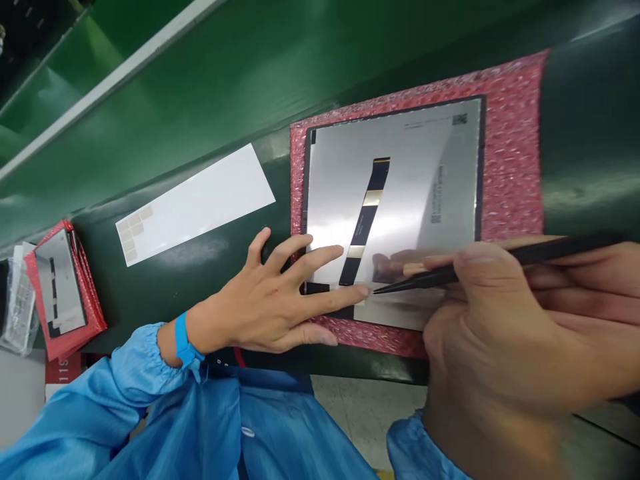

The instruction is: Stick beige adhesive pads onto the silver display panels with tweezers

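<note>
1. The left hand [273, 300] lies flat, fingers spread, pressing the near edge of a silver panel [415, 180].
2. The panel rests on a pink foam sheet [515, 133] on the green tabletop [225, 87].
3. The right hand [500, 333] pinches black tweezers [500, 263], tips touching the panel beside the black ribbon cable [367, 217].
4. A white sheet [200, 200] lies to the left.

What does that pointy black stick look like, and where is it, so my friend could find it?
Find the big silver panel lying on the pink foam sheet on the green table. At its near edge the right hand grips thin black tweezers, their tip beside the left hand's fingertip. Unlike the flat black ribbon strip stuck on the panel, it is held above it.
</note>
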Motion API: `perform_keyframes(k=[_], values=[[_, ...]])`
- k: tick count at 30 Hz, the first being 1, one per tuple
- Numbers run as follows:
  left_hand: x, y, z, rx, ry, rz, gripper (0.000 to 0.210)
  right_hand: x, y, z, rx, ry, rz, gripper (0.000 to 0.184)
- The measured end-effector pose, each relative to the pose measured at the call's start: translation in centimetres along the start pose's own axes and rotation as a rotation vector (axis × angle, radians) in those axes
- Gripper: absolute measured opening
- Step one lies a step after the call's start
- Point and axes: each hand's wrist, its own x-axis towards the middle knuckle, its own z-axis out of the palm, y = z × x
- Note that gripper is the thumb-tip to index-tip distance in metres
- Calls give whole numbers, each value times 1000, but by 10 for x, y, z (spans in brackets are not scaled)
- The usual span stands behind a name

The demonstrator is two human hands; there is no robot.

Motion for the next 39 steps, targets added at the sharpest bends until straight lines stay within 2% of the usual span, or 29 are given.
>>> perform_keyframes(k=[3,7,12,15,18,23,29,34,39], values=[[-1,2,3,80,10,55,63,1,6,-2,36,-12,-82,12],[-2,3,5,64,15,168,63,0,13,0,111,24,-87,14],[7,9,11,109,13,69,68,4,27,0,200,39,-115,17],[10,11,14,148,-7,91,63,11,37,-4,249,39,-86,22],[6,9,17,115,-23,138,61,17,44,-6,255,60,-77,24],[-4,-2,24,80,-10,33,64,18,51,-9,244,61,-80,27],[-8,-10,29,86,34,166,51,18,67,-15,193,33,-11,39],[-4,-4,29,117,108,139,53,19,68,-15,134,31,37,49],[3,1,28,59,146,65,41,23,73,-9,140,-96,23,54]])
